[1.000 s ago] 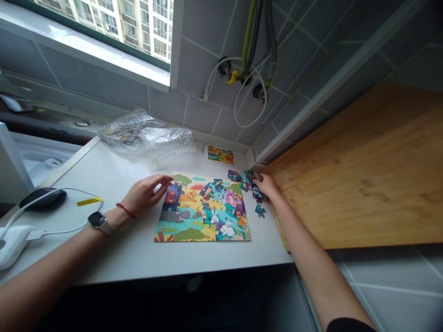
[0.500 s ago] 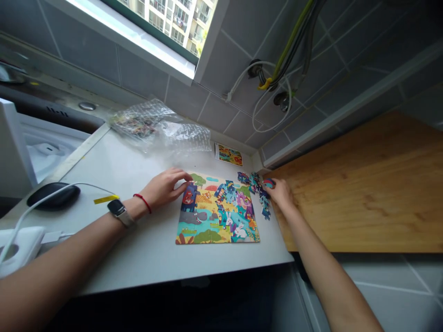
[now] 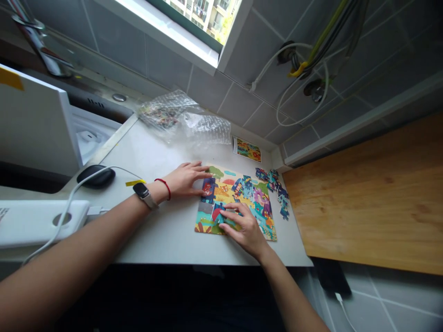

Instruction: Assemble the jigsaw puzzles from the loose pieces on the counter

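A colourful animal jigsaw puzzle [image 3: 223, 190] lies on the white counter, some pieces laid over its printed board. At the board's upper left edge rests my left hand [image 3: 187, 180], fingers spread and holding nothing, fingertips touching the edge. Over the lower left part of the board, my right hand [image 3: 244, 228] has a red and blue puzzle piece [image 3: 217, 213] between thumb and fingers. Whether that piece touches the board I cannot tell. Beyond the board's right side sits a cluster of loose dark blue pieces [image 3: 282, 196]. My right hand hides part of the board's lower middle.
Behind the board are a small picture card [image 3: 247, 149] and a crumpled clear plastic bag [image 3: 183, 115] with pieces in it. A black mouse [image 3: 96, 177] and a white power strip [image 3: 44, 223] with cables lie left. A wooden board [image 3: 367, 198] borders the counter's right.
My right hand has moved left from the loose pieces to the board's lower left, carrying the red and blue piece. My left hand stays at the board's edge, its fingers more spread. The view has shifted.
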Action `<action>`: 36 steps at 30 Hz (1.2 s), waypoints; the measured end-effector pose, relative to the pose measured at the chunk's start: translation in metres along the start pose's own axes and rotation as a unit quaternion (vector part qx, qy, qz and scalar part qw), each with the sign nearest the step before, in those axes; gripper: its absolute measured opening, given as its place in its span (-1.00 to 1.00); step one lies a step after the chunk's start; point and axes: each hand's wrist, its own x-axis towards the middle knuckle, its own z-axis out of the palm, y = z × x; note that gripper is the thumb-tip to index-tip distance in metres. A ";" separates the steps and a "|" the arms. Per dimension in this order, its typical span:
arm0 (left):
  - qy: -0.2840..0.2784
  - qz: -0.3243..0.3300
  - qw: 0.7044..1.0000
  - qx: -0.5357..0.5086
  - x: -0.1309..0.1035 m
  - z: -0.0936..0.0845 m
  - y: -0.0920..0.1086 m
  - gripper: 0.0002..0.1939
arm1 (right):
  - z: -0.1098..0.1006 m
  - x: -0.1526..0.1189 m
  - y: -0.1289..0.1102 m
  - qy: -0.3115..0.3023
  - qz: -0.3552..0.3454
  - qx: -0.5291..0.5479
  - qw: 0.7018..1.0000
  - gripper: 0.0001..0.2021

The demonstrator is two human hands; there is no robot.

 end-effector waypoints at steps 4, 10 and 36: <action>-0.009 -0.004 1.000 0.014 0.000 0.002 0.003 -0.35 | 0.017 0.014 -0.005 -0.012 -0.022 -0.014 1.000 -0.66; -0.009 0.010 1.000 -0.011 -0.002 -0.001 0.004 -0.51 | 0.027 0.027 -0.010 -0.031 -0.069 -0.066 0.995 -0.70; 0.005 0.017 0.999 -0.027 -0.003 0.008 0.000 -0.23 | 0.028 -0.004 -0.028 0.102 0.050 -0.036 0.993 -0.65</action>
